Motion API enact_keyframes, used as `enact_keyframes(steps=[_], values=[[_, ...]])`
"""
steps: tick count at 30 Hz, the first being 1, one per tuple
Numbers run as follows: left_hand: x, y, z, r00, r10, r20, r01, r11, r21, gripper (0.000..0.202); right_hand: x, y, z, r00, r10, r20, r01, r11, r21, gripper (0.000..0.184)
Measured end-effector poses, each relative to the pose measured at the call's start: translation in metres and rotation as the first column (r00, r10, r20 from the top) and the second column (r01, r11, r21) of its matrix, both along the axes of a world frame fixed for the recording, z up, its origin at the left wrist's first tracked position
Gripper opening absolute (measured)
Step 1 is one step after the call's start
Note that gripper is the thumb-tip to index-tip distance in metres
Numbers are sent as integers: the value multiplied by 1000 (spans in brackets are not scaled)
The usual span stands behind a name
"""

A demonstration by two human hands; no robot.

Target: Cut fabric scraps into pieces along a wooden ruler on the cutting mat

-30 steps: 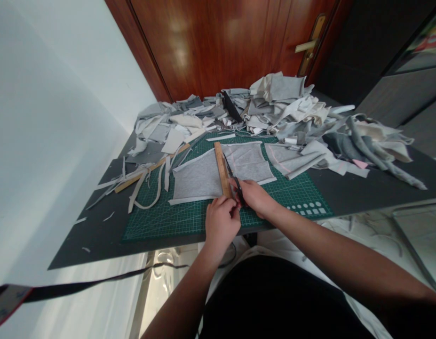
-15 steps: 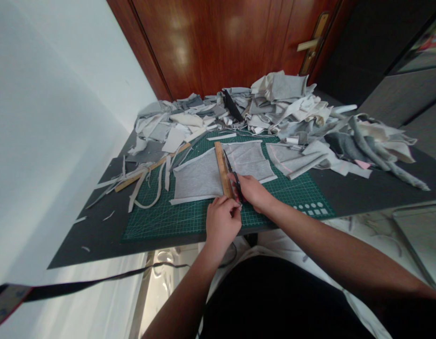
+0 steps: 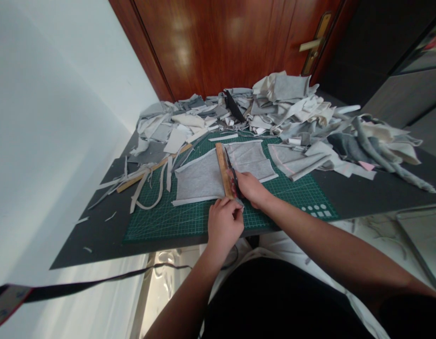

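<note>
A grey fabric piece (image 3: 200, 179) lies flat on a green cutting mat (image 3: 157, 219), with a wooden ruler (image 3: 222, 167) laid across its middle. My right hand (image 3: 251, 188) grips black scissors (image 3: 232, 172) whose blades run along the ruler's right edge, into the cloth. My left hand (image 3: 224, 225) is closed, pinching the near edge of the fabric just below the ruler's end. The right part of the cloth (image 3: 253, 160) lies beyond the blades.
A large heap of grey and cream fabric scraps (image 3: 295, 113) covers the back and right of the dark table (image 3: 94, 230). A second wooden stick (image 3: 147, 170) and loose strips lie at the left. A brown door (image 3: 225, 42) stands behind. A black strap (image 3: 83, 285) hangs in front.
My right hand and the scissors have moved a little farther along the ruler, away from me. My left hand keeps its pinch at the fabric's near edge.
</note>
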State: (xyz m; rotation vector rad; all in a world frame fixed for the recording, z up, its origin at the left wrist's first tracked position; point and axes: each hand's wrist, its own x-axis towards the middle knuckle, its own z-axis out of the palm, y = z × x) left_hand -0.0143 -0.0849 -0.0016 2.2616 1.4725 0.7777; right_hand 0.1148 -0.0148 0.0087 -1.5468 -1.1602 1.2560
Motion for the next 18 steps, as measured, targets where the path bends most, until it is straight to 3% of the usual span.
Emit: enact_keyframes(steps=[7,14,18], values=[[-1,1,-1,1000,-1,-18,1,1000,13,13,0,10,-4,991,69,112,-74,997,37,46],[0,1,-1,1000,1,-25,-1,1000,2,14,1,19,-2,981,66,182,-69,998,9,56],[-1,1,0,999,2,-33,-2,1000,-4,13,2,26,-3,962,124,245,-138,989,43,57]])
